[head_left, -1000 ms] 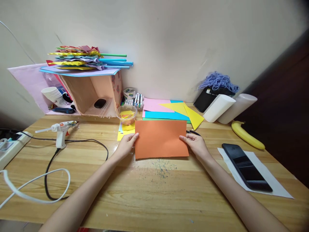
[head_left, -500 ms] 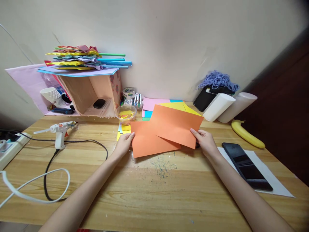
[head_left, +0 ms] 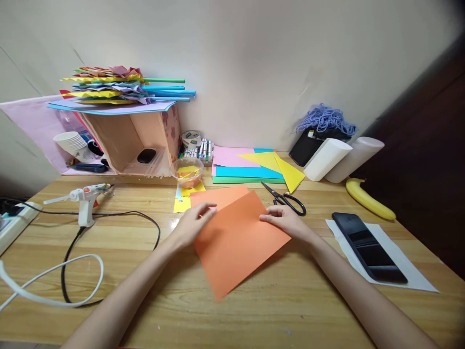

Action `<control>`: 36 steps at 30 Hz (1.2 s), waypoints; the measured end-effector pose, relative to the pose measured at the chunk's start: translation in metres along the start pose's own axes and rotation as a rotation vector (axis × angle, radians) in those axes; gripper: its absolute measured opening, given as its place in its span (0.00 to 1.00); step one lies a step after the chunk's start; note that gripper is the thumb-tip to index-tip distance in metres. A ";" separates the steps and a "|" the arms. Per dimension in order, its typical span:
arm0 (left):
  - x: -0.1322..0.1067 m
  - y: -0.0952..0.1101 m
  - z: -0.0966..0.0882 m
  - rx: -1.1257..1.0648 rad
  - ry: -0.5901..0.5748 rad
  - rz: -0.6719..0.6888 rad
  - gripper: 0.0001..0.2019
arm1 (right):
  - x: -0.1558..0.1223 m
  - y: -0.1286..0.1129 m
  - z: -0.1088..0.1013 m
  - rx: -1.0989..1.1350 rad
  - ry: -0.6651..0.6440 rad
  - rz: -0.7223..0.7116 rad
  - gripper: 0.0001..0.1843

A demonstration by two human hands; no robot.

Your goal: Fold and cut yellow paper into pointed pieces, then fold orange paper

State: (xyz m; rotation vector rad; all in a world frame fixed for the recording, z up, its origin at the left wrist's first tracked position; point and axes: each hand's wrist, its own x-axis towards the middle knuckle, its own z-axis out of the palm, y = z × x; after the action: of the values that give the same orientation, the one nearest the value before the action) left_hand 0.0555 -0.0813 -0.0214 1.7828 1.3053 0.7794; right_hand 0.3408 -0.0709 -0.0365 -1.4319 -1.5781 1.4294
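Note:
Two sheets of orange paper overlap over the middle of the table. The front orange paper (head_left: pixel 243 242) lies slantwise, its right edge pinched between thumb and fingers of my right hand (head_left: pixel 286 220). Behind it and further back, the second orange paper (head_left: pixel 216 196) shows only in part. My left hand (head_left: pixel 194 224) is at the left edge of both sheets, fingers stretched out and apart over the front one. Just beyond my right hand lies a pair of black-handled scissors (head_left: pixel 283 198), partly spread.
Coloured paper (head_left: pixel 232 157) and yellow pieces (head_left: pixel 290 174) lie at the back. A plastic bowl (head_left: pixel 187 174) holds scraps. At left are a glue gun (head_left: pixel 86 201), its cables and a cardboard box (head_left: pixel 170 131). Rightward are a phone (head_left: pixel 368 247), a banana (head_left: pixel 368 199) and white rolls (head_left: pixel 329 157).
The orange sheets have come down and nearer, and the front one has turned to a slant. My left hand has let go and spread its fingers. The scissors are now uncovered.

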 end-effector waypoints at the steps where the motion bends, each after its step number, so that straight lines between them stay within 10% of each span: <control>1: -0.002 0.000 0.002 0.075 -0.053 0.009 0.17 | -0.001 -0.001 0.003 -0.022 -0.016 -0.009 0.17; 5: -0.003 -0.004 0.012 0.170 -0.034 0.031 0.15 | 0.000 -0.003 0.004 0.049 0.045 -0.011 0.21; 9: -0.002 -0.003 0.022 -0.199 0.081 -0.128 0.13 | 0.001 -0.004 0.001 0.326 0.047 -0.016 0.23; 13: -0.008 0.002 0.034 -0.523 -0.126 -0.241 0.18 | 0.001 -0.004 0.010 0.307 -0.049 -0.019 0.23; 16: -0.014 0.003 0.039 -0.347 -0.159 -0.219 0.18 | 0.003 0.001 0.018 0.242 -0.016 -0.066 0.23; 20: -0.014 -0.003 0.033 0.192 0.105 -0.064 0.21 | 0.005 0.011 0.021 -0.048 0.127 -0.182 0.18; 24: -0.007 -0.009 0.023 0.426 0.045 0.138 0.16 | 0.004 0.013 0.024 -0.503 0.261 -0.395 0.20; 36: 0.000 -0.014 0.015 0.450 -0.035 0.262 0.10 | -0.002 0.010 0.028 -0.994 -0.061 -0.667 0.27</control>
State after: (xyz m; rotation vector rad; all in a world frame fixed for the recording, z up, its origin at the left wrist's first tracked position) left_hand 0.0615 -0.0828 -0.0410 2.3497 1.3114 0.6194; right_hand 0.3191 -0.0833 -0.0527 -1.0845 -2.6451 0.2655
